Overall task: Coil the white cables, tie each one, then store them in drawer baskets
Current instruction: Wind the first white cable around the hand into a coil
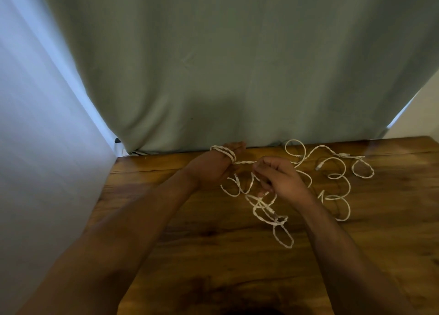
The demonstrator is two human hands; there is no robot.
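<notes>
Nearest, two bare forearms point(133, 231) reaching up across the wooden tabletop point(213, 255). Just past them, a slack tangle of white cables point(273, 216) sprawled on the wood, loops running from under the right wrist out to the far right, small plugs point(318, 166) showing here and there. Left lying loose, presumably so that length can feed in freely.

Above the tangle, right hand point(278, 178) curled, fingertips pinching a strand point(244, 162) and drawing it taut toward the left, likely to keep tension so each wrap sits snug.

A little farther on, left hand point(219, 169) held with fingers straight and pointing at the curtain, serving as a former, with several turns point(223, 152) wound round it. Whether the thumb pins the cable end, impossible to tell.

By the look of it, coiling of a first cable under way. No tie on anything yet, no drawer baskets in view.

Beyond the hands, the back edge of the tabletop, then a grey-green curtain point(237, 65) hanging down to it, and a pale wall point(35, 124) at the left.
</notes>
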